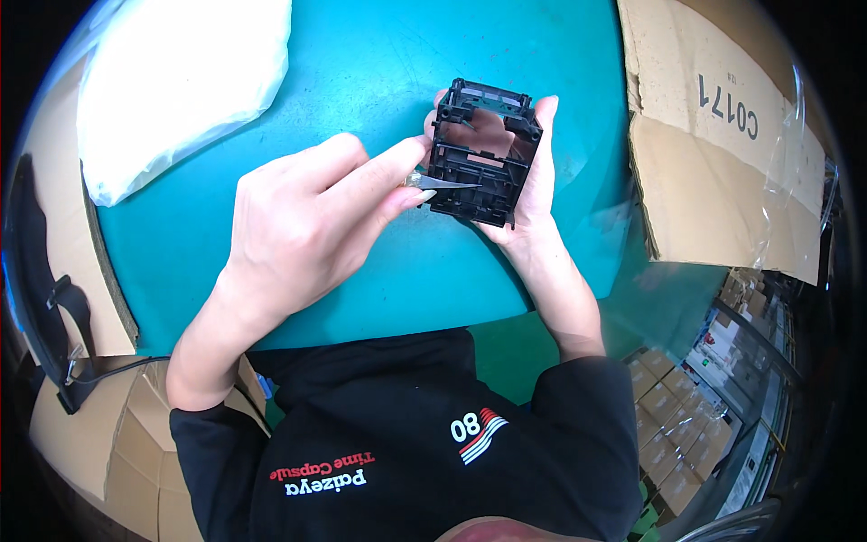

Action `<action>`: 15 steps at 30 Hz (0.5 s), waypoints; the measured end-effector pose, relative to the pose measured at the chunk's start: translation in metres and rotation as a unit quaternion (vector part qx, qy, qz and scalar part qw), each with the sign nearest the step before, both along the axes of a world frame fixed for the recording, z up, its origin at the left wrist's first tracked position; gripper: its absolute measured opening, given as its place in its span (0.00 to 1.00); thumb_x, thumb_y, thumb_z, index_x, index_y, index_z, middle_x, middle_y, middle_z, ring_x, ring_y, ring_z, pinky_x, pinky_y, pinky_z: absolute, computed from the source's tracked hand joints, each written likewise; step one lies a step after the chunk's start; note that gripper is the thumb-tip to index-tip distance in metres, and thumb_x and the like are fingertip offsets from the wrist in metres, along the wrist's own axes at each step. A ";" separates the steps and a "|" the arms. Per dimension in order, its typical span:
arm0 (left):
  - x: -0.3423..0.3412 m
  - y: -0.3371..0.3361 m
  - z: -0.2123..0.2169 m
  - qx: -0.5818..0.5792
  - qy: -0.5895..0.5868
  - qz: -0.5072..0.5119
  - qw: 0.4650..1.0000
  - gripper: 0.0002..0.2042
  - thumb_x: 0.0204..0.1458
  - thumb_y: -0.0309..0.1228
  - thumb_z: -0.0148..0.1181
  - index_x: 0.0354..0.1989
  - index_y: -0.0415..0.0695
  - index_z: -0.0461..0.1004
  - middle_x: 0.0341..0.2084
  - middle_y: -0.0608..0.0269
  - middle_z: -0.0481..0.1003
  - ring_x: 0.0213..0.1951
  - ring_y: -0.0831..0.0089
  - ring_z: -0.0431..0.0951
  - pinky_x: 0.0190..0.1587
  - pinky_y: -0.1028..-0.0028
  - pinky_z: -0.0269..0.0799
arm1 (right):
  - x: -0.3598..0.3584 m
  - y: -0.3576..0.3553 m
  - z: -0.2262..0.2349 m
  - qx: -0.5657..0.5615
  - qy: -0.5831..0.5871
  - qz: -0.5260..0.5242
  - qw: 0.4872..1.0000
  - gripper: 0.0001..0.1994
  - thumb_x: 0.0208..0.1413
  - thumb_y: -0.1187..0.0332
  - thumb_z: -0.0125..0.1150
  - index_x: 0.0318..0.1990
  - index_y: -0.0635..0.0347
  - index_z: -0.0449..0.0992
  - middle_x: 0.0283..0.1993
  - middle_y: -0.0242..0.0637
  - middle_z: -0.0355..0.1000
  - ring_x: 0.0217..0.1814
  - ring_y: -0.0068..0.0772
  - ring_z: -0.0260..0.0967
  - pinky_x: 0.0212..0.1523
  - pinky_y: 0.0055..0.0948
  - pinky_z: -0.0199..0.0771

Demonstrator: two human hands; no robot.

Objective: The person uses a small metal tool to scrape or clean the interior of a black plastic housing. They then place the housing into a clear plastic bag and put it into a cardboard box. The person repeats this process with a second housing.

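My left hand (302, 212) is closed in a pinch on a small knife (444, 183), its handle mostly covered by the fingers. The knife's thin, pointed metal blade lies over the lower part of a black plastic frame (483, 176). This frame is an open, box-like part with crossbars, clips and a large opening near its far end. Supporting it from behind and along its right side is my right hand (535, 185), its thumb upright beside the far right corner. Some of the right fingers show through the opening and past the left edge.
Below the hands is a green work surface (361, 81). A white plastic-wrapped bundle (185, 90) lies at the far left. Cardboard flaps (722, 135) border the right side, and an open carton (135, 434) stands at lower left. Stacked boxes (673, 425) are at lower right.
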State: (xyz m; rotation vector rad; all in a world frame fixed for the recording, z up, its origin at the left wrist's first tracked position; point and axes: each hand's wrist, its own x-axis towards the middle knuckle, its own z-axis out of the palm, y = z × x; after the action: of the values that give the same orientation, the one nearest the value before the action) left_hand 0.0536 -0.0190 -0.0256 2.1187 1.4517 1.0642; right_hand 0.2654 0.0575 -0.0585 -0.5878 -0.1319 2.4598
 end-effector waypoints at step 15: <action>0.000 -0.003 0.004 -0.020 -0.012 0.003 1.000 0.16 0.47 0.22 0.70 0.46 0.38 0.81 0.20 0.62 0.68 0.18 0.71 0.69 0.21 0.71 0.62 | -0.002 -0.004 -0.001 0.062 -0.128 0.023 0.990 0.51 0.56 0.21 0.34 0.62 0.66 0.67 0.52 0.48 0.73 0.51 0.40 0.75 0.50 0.40 0.81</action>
State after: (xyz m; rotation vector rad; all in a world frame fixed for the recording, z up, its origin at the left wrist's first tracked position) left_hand 0.0535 -0.0221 -0.0212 2.0692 1.4577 1.0507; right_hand 0.2634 0.0538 -0.0593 -0.8506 -0.4006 2.3897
